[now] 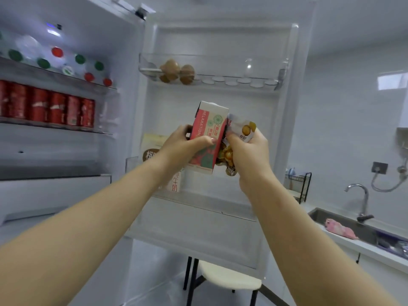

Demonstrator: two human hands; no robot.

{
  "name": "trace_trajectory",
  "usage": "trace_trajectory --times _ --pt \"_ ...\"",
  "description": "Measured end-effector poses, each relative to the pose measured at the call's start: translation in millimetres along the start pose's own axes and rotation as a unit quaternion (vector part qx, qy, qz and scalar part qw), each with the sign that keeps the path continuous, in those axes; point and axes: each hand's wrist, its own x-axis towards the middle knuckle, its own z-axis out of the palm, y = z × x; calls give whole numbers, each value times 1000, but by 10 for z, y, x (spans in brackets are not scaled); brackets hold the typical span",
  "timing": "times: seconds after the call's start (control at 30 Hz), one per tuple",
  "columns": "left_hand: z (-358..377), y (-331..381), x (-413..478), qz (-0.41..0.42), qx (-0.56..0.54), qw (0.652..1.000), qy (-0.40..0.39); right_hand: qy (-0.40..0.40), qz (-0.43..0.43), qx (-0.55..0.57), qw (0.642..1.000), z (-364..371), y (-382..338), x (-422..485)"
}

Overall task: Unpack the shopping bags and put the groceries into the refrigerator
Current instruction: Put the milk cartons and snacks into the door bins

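Observation:
The refrigerator stands open, its door (220, 208) swung out in front of me. My left hand (183, 146) grips a red and beige carton (209, 129) printed "RELAXATION", held upright before the middle of the door. Right beside it my right hand (245, 155) holds a white snack packet (241, 129) with round yellow fruit pictured on it; the packet touches the carton's right edge. Both are in the air above the lower door shelf (198, 199). A milk carton (176, 184) and a beige packet (152, 142) stand in that shelf, partly hidden by my left wrist.
Brown eggs (176, 71) lie in the upper door tray (220, 81). Red cans (48, 107) line a fridge shelf at left, with bottles (66, 62) above. A white stool (227, 277) stands below the door. At right is a sink (344, 224) with a tap (362, 199).

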Motion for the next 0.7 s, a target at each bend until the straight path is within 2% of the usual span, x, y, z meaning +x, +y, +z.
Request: trace_trajectory --times 0.17,0.37,0.47,0.7 --pt "-26 -112 448 -15 45 998 -30 -4 -6 -36 999 -3 285 507" --pt "-75 -378 794 17 135 990 -27 -40 1 -80 996 95 633 933" --pt "-125 -482 910 27 182 982 -51 -51 27 -78 995 114 756 1026" --pt "-237 -806 1104 -26 203 972 -113 -59 89 -95 990 148 1037 1074"
